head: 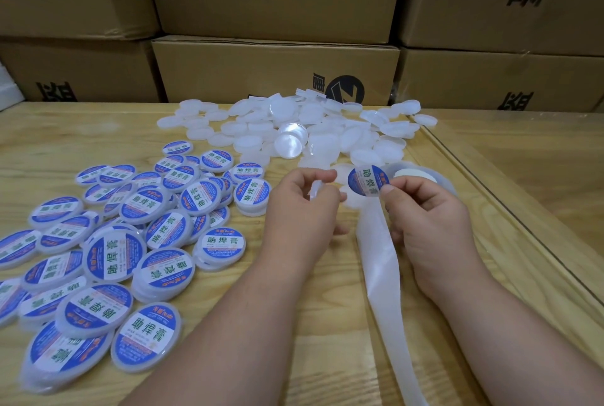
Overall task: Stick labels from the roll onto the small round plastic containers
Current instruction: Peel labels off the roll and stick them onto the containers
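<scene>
Now, at your far left the labelled tubs (108, 262) lie heaped on the table (327, 324), blue-and-white faces up and overlapping, so a good share of the work looks done. Behind them, toward the middle, the blank tubs (294, 131) sit in a loose pile in front of the boxes (274, 69). Your left hand (302, 206) has its fingers curled round one blank tub (314, 190), held on edge so only its rim shows; the grip looks firm, though the fingers hide most of it. Just to the right, your right hand (421, 216) pinches a peeled label (368, 180) by its right edge between thumb and forefinger, printed face toward you. Label and tub are near each other but not yet touching. Below the right hand the bare backing strip (382, 271) trails down the table toward you, and the roll (415, 175) sits just behind that hand, partly hidden. You are in the carry-and-place step, as I judge it. The next move calls for turning the tub's flat face toward the label, centring the label over it, and pressing it down evenly from one side so no crease forms.
</scene>
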The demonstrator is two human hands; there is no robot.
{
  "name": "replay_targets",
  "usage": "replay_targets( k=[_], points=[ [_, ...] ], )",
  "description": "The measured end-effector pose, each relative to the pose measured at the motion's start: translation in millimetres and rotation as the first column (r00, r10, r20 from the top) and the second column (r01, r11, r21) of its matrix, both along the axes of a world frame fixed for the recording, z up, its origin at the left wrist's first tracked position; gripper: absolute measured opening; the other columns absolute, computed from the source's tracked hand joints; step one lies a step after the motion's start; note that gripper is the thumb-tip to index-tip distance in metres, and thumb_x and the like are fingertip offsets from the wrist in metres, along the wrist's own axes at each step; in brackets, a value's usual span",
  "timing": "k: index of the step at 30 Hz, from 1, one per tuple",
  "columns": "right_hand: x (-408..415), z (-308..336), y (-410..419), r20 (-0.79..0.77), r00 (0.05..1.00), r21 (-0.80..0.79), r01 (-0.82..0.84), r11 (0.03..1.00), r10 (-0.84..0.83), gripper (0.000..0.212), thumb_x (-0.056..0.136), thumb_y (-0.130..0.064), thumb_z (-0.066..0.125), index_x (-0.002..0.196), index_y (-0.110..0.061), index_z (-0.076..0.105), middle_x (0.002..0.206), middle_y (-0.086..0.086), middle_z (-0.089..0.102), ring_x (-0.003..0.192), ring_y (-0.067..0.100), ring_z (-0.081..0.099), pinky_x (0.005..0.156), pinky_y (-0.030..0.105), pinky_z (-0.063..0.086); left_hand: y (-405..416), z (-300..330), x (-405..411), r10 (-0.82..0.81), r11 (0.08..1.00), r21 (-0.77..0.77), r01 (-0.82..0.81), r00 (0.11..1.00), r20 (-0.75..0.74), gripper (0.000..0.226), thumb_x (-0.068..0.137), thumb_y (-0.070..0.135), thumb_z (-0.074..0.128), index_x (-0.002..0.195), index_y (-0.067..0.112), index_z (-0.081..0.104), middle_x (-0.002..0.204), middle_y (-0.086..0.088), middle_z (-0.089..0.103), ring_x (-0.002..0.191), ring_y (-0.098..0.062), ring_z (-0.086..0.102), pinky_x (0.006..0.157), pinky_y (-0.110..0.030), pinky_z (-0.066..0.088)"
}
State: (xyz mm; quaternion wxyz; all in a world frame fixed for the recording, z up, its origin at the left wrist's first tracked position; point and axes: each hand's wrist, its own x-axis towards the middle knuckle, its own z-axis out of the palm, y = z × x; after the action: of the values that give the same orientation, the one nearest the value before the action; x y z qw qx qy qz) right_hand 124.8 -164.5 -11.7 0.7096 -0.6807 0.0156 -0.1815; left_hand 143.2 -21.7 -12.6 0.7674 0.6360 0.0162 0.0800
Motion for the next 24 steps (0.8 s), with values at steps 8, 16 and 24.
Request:
replay_targets(
  k=[8, 16, 24],
  points=[
    [3.9, 1.7, -2.8, -0.075, 0.991, 0.239, -0.087, 0.967, 0.108, 0.015, 0.088, -0.017, 0.071, 0.075, -0.023, 0.07, 0.056, -0.003, 0.042, 0.044, 0.011, 0.029, 0.04, 0.023, 0.03, 7.3, 4.1, 1.2, -0.065, 0.994, -0.086, 0.068, 0.997, 0.031, 0.024, 0.101, 0.015, 0.058, 0.116, 0.033, 0.062, 0.102, 0.002, 0.078, 0.086, -0.014, 0.076, 0.056, -0.027, 0.057],
    [5.2, 11.7, -11.2, -0.139, 0.866, 0.613, -0.304, 0.729, 0.479, 0.021, 0.083, -0.023, 0.063, 0.067, -0.022, 0.051, 0.056, -0.008, 0.026, 0.042, 0.005, 0.023, 0.037, 0.018, 0.016, 8.8, 5.6, 3.8, -0.11, 0.957, -0.265, 0.114, 0.993, 0.031, 0.02, 0.087, 0.016, 0.033, 0.101, 0.018, 0.047, 0.085, -0.015, 0.075, 0.048, -0.026, 0.053, 0.042, -0.025, 0.025],
    [3.9, 11.6, -16.5, -0.159, 0.697, 0.692, -0.427, 0.583, 0.699, 0.029, 0.077, -0.029, 0.061, 0.093, -0.009, 0.075, 0.052, -0.007, 0.03, 0.046, 0.007, 0.013, 0.036, 0.019, 0.014, 8.2, 2.8, 4.6, -0.17, 0.958, -0.222, 0.182, 0.983, 0.072, 0.034, 0.076, 0.027, 0.036, 0.1, 0.015, 0.057, 0.077, -0.007, 0.07, 0.049, -0.025, 0.055, 0.041, -0.024, 0.024]
  ],
)
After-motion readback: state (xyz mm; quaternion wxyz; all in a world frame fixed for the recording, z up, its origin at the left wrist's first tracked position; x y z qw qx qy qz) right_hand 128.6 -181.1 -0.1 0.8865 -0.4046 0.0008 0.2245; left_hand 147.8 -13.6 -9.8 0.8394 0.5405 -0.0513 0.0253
